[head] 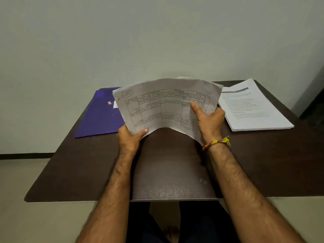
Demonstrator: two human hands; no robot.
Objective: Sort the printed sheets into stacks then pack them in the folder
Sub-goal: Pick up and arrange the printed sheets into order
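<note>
Sorting is under way: the left hand (130, 137) and right hand (209, 120) both grip a bowed table-printed sheet (166, 104), possibly several, above the table (175, 172), next needing placement on the right-side stack (254, 109) or beside the purple folder (100, 116).

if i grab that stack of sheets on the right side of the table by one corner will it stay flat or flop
Probably flop: the sheets both hands hold already arch between the left hand and right hand. The stack looks loose, edges slightly fanned, so sheets may slide apart. It looks fairly thick, so likely heavier than it seems.
</note>
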